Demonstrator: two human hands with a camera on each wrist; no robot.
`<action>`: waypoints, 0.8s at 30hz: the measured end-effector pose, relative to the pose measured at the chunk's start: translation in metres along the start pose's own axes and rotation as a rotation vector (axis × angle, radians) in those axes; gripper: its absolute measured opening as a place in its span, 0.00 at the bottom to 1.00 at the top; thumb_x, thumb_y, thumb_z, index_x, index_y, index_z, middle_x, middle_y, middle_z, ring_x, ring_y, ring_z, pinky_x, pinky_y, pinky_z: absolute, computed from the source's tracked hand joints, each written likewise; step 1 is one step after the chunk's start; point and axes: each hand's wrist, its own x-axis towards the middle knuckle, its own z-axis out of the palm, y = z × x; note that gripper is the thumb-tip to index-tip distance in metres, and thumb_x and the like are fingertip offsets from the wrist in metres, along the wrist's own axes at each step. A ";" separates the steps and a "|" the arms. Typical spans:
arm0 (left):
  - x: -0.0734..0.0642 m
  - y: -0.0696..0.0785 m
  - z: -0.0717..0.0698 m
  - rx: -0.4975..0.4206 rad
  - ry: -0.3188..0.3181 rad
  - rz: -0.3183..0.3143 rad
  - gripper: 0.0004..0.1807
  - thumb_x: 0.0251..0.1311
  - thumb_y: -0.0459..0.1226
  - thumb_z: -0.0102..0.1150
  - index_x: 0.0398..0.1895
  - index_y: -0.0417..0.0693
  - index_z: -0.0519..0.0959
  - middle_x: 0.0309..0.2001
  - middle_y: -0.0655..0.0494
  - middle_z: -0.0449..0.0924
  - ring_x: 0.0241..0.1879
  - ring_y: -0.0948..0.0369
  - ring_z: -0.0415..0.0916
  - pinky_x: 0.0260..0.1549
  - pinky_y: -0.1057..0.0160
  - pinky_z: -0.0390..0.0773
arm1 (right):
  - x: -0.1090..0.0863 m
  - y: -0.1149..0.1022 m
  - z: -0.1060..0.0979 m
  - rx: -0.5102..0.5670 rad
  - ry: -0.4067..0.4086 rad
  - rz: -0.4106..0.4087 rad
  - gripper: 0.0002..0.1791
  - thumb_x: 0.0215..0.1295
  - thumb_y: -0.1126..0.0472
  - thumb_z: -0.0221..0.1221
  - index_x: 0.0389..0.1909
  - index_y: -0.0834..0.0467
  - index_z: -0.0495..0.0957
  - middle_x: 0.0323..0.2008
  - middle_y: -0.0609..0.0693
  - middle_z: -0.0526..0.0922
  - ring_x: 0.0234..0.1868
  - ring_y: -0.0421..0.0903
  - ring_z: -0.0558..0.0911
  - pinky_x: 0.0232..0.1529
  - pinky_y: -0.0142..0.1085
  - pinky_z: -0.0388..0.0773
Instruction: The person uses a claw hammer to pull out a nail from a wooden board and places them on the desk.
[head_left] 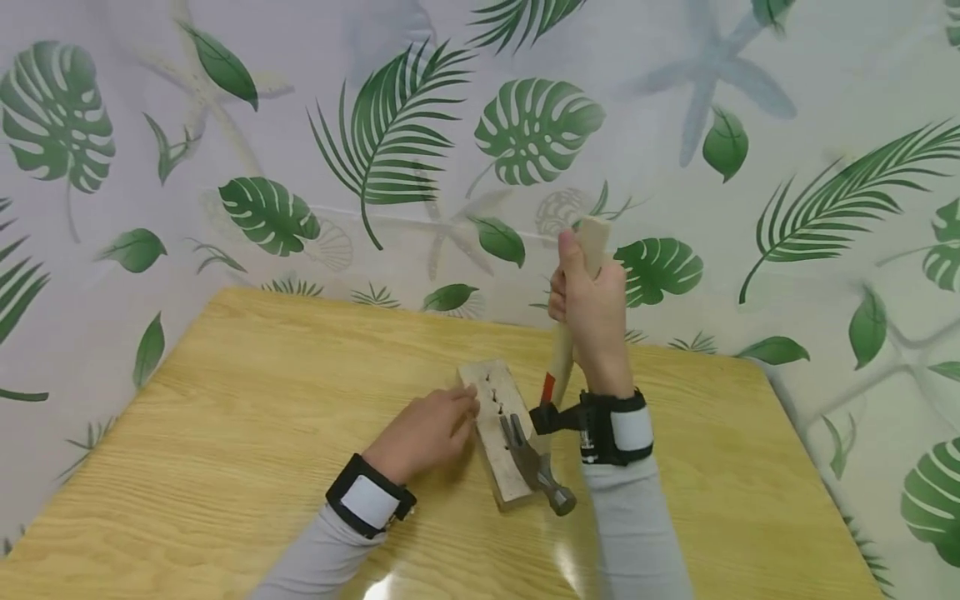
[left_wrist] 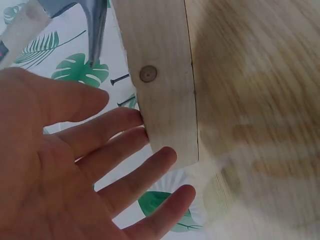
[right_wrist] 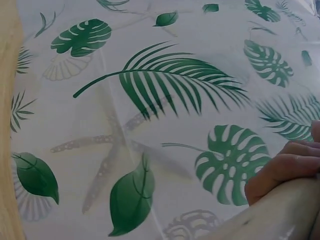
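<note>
My right hand [head_left: 597, 317] grips the pale wooden handle of a claw hammer [head_left: 534, 463], thumb up along it. The handle stands steeply, with its head low over a wooden block [head_left: 491, 467] and the claw pointing at a row of nails [head_left: 493, 396] on the block's top. In the left wrist view, two nails [left_wrist: 120, 79] stick out from the block beside the claw. My left hand [head_left: 429, 429] has its fingers extended, fingertips at the block's left side. The right wrist view catches only part of the right hand [right_wrist: 285, 167] and the handle [right_wrist: 282, 212].
The block lies on a yellow wood-grain table [head_left: 300, 417]. Behind the table hangs a white cloth [head_left: 420, 275] printed with green leaves, starfish and shells. Each wrist wears a black strap [head_left: 617, 429].
</note>
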 end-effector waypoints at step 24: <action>-0.003 0.002 -0.002 0.097 -0.031 -0.013 0.19 0.73 0.37 0.51 0.62 0.44 0.80 0.71 0.50 0.72 0.64 0.47 0.75 0.59 0.45 0.77 | 0.049 0.026 0.050 -0.149 0.011 0.011 0.27 0.72 0.40 0.58 0.20 0.55 0.68 0.11 0.44 0.67 0.11 0.38 0.67 0.15 0.29 0.64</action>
